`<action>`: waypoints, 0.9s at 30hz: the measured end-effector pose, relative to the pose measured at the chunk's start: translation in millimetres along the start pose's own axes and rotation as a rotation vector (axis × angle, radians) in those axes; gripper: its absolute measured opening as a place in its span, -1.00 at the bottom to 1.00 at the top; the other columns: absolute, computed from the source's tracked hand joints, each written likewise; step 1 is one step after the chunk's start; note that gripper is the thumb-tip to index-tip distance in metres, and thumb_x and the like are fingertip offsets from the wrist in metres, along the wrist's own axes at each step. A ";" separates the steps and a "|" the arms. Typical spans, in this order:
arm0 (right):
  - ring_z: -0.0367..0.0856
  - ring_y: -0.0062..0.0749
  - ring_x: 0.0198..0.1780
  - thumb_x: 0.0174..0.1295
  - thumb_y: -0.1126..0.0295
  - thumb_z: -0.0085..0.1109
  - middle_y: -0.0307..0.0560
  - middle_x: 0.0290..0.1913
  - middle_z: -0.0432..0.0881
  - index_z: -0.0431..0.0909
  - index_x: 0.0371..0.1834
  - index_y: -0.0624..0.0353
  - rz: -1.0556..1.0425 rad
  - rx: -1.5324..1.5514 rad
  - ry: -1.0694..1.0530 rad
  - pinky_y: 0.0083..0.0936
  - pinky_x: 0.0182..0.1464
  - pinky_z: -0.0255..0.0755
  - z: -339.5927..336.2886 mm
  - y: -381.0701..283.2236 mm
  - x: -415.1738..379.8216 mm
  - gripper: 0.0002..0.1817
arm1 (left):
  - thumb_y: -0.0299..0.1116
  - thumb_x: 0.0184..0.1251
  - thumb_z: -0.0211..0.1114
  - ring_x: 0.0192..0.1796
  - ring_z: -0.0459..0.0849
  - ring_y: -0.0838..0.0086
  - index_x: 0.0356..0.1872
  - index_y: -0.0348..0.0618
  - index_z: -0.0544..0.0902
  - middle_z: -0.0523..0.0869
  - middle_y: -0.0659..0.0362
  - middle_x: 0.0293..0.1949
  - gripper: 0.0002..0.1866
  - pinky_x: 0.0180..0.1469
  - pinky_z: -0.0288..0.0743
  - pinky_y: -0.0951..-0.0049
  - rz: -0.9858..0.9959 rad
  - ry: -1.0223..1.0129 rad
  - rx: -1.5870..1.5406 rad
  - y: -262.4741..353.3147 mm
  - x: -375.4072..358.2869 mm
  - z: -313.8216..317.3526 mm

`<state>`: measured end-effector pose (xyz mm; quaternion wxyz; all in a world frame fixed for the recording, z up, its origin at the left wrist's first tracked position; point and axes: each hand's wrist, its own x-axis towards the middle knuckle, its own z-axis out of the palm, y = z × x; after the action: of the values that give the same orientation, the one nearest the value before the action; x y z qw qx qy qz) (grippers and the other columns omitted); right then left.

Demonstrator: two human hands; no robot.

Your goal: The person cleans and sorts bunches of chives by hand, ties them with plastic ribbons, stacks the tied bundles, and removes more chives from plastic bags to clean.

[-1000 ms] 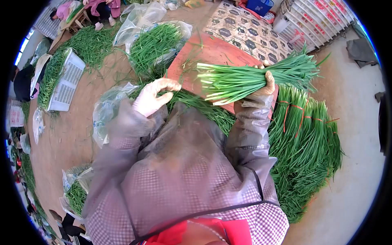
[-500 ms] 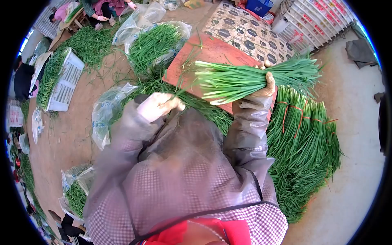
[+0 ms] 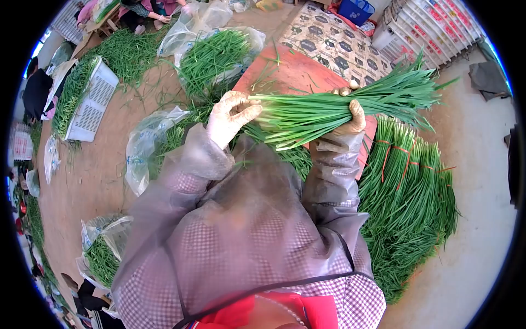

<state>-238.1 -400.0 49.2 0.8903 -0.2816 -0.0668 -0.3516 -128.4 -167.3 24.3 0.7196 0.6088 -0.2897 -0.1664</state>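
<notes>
A thick bunch of long green stalks (image 3: 312, 112) lies sideways above a red board (image 3: 285, 68), pale ends to the left and leafy tips to the right. My right hand (image 3: 353, 112), gloved, is wrapped round its middle. At the pale ends, my left hand (image 3: 233, 115) has thumb and forefinger pinched together at the tip of a stalk. Loose stalks lie under and beside the board. To the right of it, several bundles tied with red bands (image 3: 402, 159) stand in a large pile.
Plastic bags (image 3: 148, 145) of loose stalks lie on the left and behind the board. A white crate (image 3: 93, 104) stands farther left. Other people (image 3: 148, 13) sit at the upper left. White crates (image 3: 430, 27) are stacked at the upper right, near a blue bag (image 3: 356, 11).
My left hand has moved up and right to the bunch's pale ends and pinches there. My right hand still holds the bunch, which has shifted slightly.
</notes>
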 end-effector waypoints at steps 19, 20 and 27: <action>0.49 -0.24 -0.23 -0.07 0.40 0.27 -0.11 -0.31 0.50 0.43 -0.01 0.19 -0.004 -0.070 0.084 -0.19 -0.09 0.47 5.2 -11.3 -17.2 -0.52 | -0.36 0.30 0.22 0.00 0.61 0.41 0.05 -0.36 0.53 0.64 0.08 -0.01 -0.64 0.11 0.39 0.41 -0.551 -0.155 -0.620 -14.8 -0.5 2.5; 0.49 -0.26 -0.21 -0.05 0.38 0.25 -0.13 -0.30 0.51 0.43 0.00 0.18 -0.034 -0.068 0.102 -0.19 -0.07 0.47 -0.8 -21.6 -17.8 -0.53 | -0.36 0.30 0.22 0.00 0.61 0.41 0.05 -0.36 0.53 0.64 0.08 -0.01 -0.64 0.11 0.39 0.41 -0.550 -0.162 -0.623 -17.1 -0.6 -1.6; 0.51 -0.27 -0.14 -0.01 0.34 0.25 -0.14 -0.26 0.53 0.44 0.00 0.23 0.200 -0.217 0.182 -0.18 0.02 0.46 -75.5 -121.8 -22.8 -0.54 | -0.20 0.33 0.20 -0.10 0.63 0.54 -0.07 -0.24 0.63 0.70 0.20 -0.16 -0.68 -0.04 0.44 0.51 -0.389 -0.036 -0.014 -31.9 -5.9 -53.0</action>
<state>-341.8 -500.3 34.5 0.8876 -0.3483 0.0809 -0.2902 -96.5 -128.9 -12.8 0.6727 0.6452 -0.1785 -0.3150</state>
